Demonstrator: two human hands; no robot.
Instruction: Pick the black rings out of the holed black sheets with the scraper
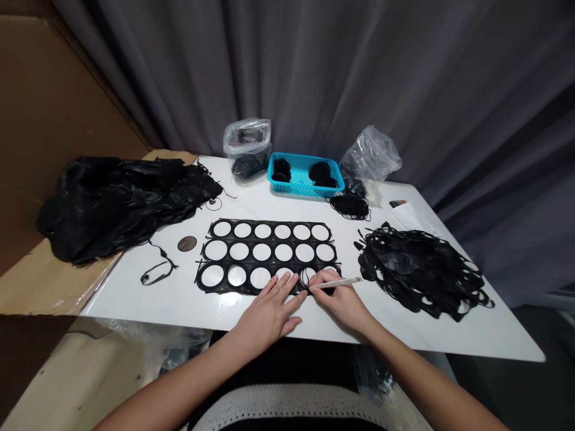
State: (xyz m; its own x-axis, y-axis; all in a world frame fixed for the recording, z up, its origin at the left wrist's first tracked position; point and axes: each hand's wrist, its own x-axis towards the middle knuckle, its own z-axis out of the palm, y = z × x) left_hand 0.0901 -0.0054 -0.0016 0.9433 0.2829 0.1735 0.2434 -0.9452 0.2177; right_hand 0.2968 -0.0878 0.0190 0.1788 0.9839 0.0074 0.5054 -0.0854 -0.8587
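A black sheet with rows of round holes lies flat on the white table. My left hand rests on its front edge, fingers stretched out and spread, holding nothing. In my right hand is a slim white pen-shaped tool, gripped between thumb and fingers. Its tip is hidden by my fingers, so I cannot tell its exact kind. By these fingertips, a thin black ring stands partly raised at a hole in the front row.
A large black heap lies at left, near a dark disc and a black strip. A pile of holed black scraps lies at right. Behind are a blue basket, plastic bags and a bundle of black rings.
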